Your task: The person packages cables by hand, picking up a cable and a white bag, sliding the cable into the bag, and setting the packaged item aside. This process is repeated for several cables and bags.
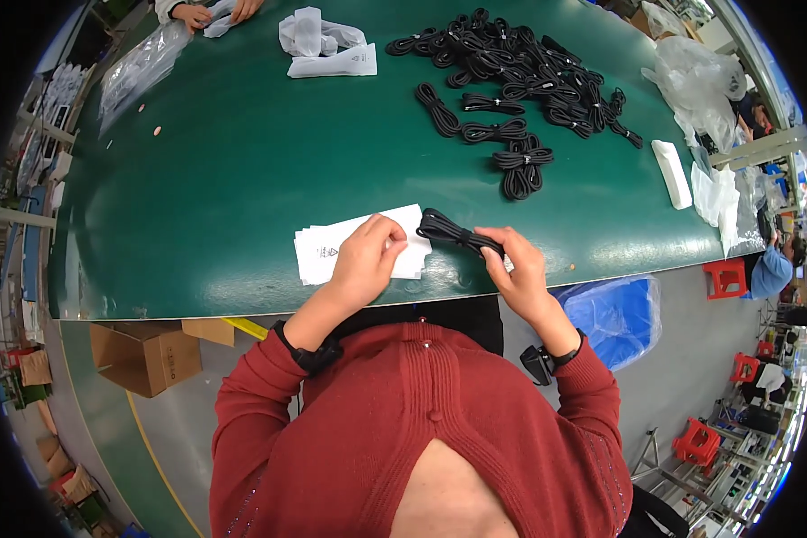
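Observation:
My right hand grips a coiled black cable bundle near the table's front edge, the bundle pointing up and left from my fingers. My left hand rests with curled fingers on a fanned stack of flat white bags, its fingertips pinching the top bag's right part. The cable's far end lies over the stack's upper right corner. Both sleeves are red, with a black band on each wrist.
A heap of black coiled cables lies at the back right of the green table. White packets, clear plastic bags, a white box, another person's hands, a cardboard box and a blue bin surround it.

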Demonstrator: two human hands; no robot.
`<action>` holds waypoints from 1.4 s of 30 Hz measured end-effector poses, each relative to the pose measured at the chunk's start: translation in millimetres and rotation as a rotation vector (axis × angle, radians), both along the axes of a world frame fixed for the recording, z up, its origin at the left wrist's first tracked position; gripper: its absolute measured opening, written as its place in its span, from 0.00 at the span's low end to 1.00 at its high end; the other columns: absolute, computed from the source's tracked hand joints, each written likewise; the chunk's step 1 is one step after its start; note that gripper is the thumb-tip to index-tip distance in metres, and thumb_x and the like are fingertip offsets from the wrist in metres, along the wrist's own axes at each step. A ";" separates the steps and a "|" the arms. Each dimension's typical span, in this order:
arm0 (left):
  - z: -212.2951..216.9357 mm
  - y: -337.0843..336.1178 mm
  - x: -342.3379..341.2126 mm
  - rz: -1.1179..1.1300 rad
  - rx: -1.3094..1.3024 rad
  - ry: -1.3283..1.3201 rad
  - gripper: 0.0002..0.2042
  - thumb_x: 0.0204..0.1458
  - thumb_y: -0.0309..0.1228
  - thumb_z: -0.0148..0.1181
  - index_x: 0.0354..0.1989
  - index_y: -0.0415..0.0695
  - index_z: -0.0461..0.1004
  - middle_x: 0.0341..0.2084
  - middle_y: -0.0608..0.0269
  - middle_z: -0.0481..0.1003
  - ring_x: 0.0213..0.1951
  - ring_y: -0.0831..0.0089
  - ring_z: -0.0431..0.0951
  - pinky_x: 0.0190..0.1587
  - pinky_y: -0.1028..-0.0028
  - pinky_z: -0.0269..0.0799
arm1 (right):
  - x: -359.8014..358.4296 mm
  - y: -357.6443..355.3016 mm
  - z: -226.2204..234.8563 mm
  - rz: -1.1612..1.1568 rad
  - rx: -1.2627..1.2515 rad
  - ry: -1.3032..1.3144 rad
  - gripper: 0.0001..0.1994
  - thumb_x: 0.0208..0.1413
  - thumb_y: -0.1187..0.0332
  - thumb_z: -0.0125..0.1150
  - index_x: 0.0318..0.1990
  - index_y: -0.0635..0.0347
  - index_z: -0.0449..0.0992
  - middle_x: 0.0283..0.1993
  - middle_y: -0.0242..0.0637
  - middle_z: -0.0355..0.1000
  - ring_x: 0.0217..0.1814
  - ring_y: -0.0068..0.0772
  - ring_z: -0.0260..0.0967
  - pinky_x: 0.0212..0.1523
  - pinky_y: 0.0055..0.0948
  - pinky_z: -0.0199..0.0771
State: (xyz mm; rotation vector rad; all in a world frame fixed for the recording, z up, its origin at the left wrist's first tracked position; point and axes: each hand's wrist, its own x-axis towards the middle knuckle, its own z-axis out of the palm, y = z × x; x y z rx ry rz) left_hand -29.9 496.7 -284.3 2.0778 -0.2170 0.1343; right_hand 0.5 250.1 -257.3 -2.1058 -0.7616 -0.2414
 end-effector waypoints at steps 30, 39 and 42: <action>15.8 -0.5 5.2 -0.142 0.131 -0.370 0.06 0.47 0.20 0.62 0.31 0.41 0.70 0.35 0.57 0.73 0.37 0.57 0.71 0.41 0.65 0.68 | 2.4 14.3 -13.0 0.084 0.206 0.851 0.16 0.51 0.80 0.64 0.50 0.65 0.75 0.40 0.38 0.71 0.30 0.27 0.67 0.31 0.23 0.68; 33.8 21.0 38.4 0.003 -0.256 -0.206 0.03 0.53 0.22 0.60 0.34 0.41 0.72 0.36 0.66 0.73 0.35 0.73 0.71 0.35 0.76 0.66 | 20.0 45.0 14.2 0.078 0.260 0.044 0.19 0.53 0.79 0.64 0.54 0.63 0.74 0.45 0.38 0.70 0.30 0.23 0.65 0.33 0.21 0.68; 62.6 63.0 75.0 0.088 -0.683 0.019 0.06 0.57 0.26 0.60 0.42 0.42 0.74 0.37 0.71 0.72 0.34 0.83 0.70 0.34 0.82 0.65 | 67.0 32.1 12.0 -0.254 0.040 -0.321 0.17 0.56 0.74 0.63 0.54 0.58 0.74 0.40 0.38 0.73 0.29 0.31 0.69 0.33 0.28 0.72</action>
